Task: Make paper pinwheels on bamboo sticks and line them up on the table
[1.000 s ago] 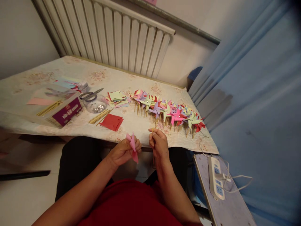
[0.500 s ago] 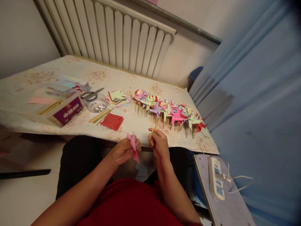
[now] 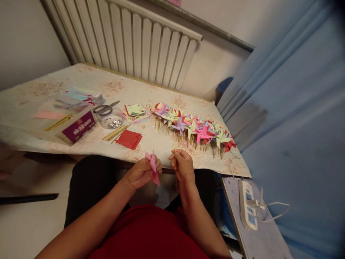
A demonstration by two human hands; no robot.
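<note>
Pink paper pinwheel pinched in a person's left hand, blades jutting above and below the grip, long axis near-vertical in view, thin wooden stick clasped lengthwise in right hand, tip upward.

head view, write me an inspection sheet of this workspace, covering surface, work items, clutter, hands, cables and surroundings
Surface: table with floral cover
Work items: curved pink paper and thin stick, held apart; pinwheels grouped on the table's right
Clutter: scissors at the clear tub; loose sticks beside red paper
Hands: left hand fingers on the pink paper; right hand fingers around the stick
Cables: white cable looping beside the power strip
Surroundings: radiator behind the table; blue curtain on the right
</note>
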